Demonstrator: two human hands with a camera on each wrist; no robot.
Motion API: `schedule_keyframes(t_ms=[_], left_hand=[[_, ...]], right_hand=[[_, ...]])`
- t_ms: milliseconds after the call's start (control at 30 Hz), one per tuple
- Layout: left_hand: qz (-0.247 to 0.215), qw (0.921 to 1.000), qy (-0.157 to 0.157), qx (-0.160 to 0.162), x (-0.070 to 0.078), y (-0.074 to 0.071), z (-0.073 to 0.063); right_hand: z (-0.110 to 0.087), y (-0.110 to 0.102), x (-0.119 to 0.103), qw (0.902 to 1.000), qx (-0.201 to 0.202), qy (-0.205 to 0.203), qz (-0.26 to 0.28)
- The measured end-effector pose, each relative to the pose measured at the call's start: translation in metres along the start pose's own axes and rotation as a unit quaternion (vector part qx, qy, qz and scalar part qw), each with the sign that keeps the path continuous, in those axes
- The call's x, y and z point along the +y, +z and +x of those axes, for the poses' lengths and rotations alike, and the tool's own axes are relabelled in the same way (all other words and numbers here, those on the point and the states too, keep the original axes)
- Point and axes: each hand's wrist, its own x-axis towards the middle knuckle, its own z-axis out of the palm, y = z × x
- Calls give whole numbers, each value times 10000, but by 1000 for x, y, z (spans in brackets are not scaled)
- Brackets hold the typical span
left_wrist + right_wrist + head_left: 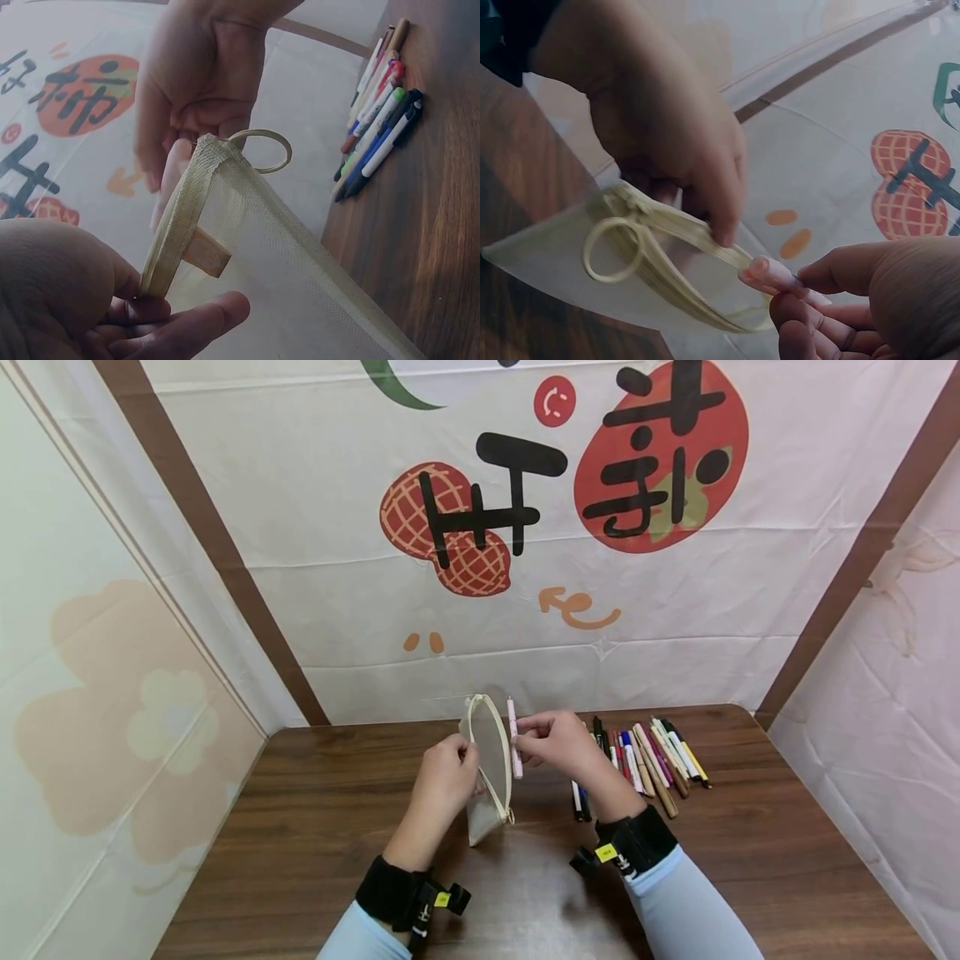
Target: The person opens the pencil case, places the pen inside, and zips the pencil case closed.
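A cream mesh zip pouch (489,752) stands on the table with its zipper mouth spread wide. My left hand (447,770) pinches the left edge of that mouth between thumb and fingers. In the left wrist view the pouch's zipper end carries a ring pull (262,150). Just right of the opening, my right hand (558,745) pinches a pale pink pen (514,739) held nearly upright. The right wrist view shows the pen's end (769,274) close to the zipper edge; whether they touch, I cannot tell.
Many pens and markers (648,756) lie in a loose row on the right of the brown wooden table (330,827), partly behind my right forearm. A printed fabric backdrop (315,568) rises behind the table's far edge, with fabric walls at both sides.
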Motion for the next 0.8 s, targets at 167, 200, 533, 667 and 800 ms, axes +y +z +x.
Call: schedule_keyframes(t_ms=[167,200,533,667,800], left_hand=[[-9,10000,15,-42,1,3,-1],[-2,10000,16,-46,1,3,-1],[-238,9995,-80,-212,5,6,-2],[-278,9994,-77,-208,3,7,-2],[-279,9995,-64,-164,1,9,-1]], right_hand=[[-1,6,-1,9997,-251,-12,-57],[-2,7,0,9996,-288,-3,-85],[-5,17,-3,9989,-381,138,-250],[-5,14,-3,9983,-395,181,-388],[-5,6,-1,9981,-436,131,-416]])
